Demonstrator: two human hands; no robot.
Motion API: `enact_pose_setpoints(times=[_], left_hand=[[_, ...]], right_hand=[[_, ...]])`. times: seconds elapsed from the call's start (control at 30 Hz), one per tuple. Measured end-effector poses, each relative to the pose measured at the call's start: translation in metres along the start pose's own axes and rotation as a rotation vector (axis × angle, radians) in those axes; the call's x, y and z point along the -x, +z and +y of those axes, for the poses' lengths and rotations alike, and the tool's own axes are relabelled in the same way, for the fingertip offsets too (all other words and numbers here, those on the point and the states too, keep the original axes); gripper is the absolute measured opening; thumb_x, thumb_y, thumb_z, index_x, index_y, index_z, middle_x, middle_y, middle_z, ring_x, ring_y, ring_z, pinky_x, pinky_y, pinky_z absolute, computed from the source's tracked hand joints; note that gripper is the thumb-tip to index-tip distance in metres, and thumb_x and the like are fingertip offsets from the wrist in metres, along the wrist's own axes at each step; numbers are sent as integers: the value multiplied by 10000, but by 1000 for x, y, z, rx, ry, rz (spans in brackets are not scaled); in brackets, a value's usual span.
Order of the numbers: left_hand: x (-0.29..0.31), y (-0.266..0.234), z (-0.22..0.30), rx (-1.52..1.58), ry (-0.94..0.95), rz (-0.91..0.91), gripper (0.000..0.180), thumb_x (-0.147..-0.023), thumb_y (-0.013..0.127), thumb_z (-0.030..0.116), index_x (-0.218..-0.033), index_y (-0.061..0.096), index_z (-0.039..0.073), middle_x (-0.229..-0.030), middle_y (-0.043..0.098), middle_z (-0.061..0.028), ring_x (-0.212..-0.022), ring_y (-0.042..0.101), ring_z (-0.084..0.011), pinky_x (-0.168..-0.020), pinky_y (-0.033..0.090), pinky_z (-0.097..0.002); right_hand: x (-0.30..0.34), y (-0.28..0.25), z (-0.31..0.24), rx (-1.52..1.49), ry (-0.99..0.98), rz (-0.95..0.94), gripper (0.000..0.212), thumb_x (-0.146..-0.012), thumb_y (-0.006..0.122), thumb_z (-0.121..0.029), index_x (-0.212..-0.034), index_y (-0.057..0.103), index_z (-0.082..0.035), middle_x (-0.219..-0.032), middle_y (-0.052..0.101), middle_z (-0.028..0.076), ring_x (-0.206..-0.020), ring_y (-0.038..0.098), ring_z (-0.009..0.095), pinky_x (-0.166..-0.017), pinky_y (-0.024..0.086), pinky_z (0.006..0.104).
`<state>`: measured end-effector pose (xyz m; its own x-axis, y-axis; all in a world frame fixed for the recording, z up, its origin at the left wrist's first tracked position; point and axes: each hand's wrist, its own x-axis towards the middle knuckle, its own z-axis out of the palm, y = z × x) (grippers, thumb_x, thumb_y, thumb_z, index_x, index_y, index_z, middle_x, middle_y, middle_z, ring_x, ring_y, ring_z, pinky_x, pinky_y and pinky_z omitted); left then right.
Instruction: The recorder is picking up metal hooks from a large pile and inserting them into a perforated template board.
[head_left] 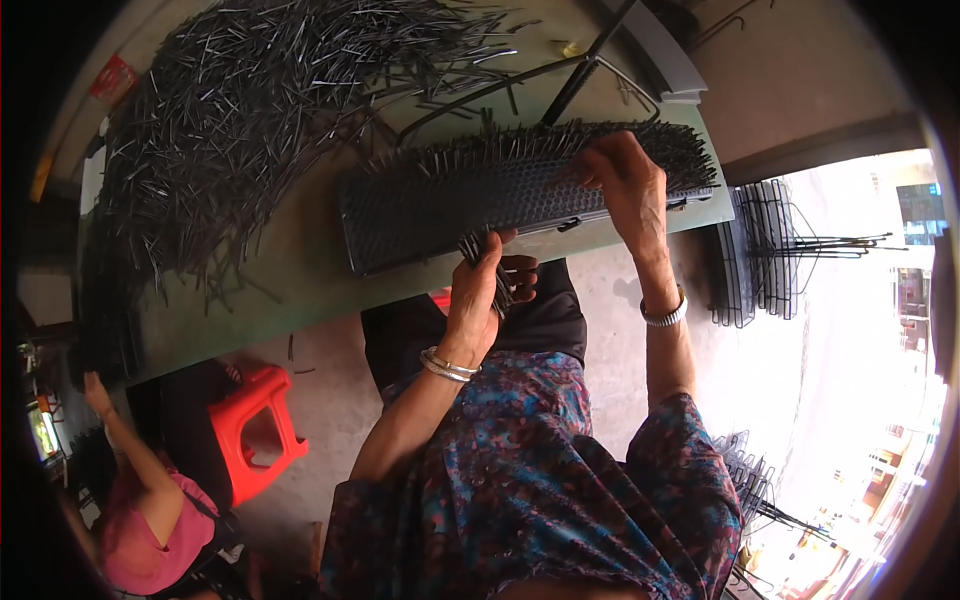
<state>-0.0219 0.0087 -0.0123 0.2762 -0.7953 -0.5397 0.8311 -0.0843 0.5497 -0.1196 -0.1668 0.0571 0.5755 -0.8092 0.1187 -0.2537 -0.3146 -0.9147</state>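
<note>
A long dark perforated board point(425, 215) lies along the table's near edge. Thin black strips point(480, 150) stand in it along the far side and crowd thickly at the right end. My left hand point(473, 300) is closed round a small bundle of black strips point(499, 285), just off the board's near edge. Over the right half of the board, my right hand point(628, 185) has its fingers pinched together close to the standing strips. What lies between those fingertips is too small to make out.
Loose black strips point(230, 130) cover the left and far table point(290, 310). A bent metal frame point(575, 90) stands behind the board. Below left are a red stool point(255, 430) and a person in pink point(165, 520). Wire racks point(775, 250) stand to the right.
</note>
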Motion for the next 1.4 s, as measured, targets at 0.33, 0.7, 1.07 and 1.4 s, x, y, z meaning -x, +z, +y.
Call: enact_pose_setpoints(times=[0.33,0.7,1.07,1.4], left_hand=[[-8,1,-9,151,-60,-28,264,-950,596,289,-1006,580,32,-882,670,-140,-759,669,-235,-685,575,-366],[-16,1,-18,94,-96,-117,301,-974,553,301,-1096,577,26,-826,644,-106,-703,637,-173,-629,558,-317],[-16,11,-24,122,-127,-51,297,-983,534,295,-1112,593,34,-834,649,-108,-714,645,-200,-680,581,-384],[-15,16,-23,116,-123,-11,270,-991,519,289,-1072,575,38,-830,642,-105,-724,646,-211,-675,578,-385]], right_hand=[[-28,-17,13,134,-130,220,107,-906,600,-74,-950,619,22,-777,678,79,-703,663,120,-658,522,248],[-34,-36,32,122,-79,149,114,-903,602,-76,-971,630,12,-788,666,69,-714,660,119,-676,529,252],[-50,-44,33,286,-229,-29,99,-911,590,-95,-935,611,-1,-747,675,76,-708,687,144,-641,512,263],[-55,-49,30,287,-293,-199,103,-912,591,-96,-955,615,-6,-776,672,70,-751,671,132,-692,502,264]])
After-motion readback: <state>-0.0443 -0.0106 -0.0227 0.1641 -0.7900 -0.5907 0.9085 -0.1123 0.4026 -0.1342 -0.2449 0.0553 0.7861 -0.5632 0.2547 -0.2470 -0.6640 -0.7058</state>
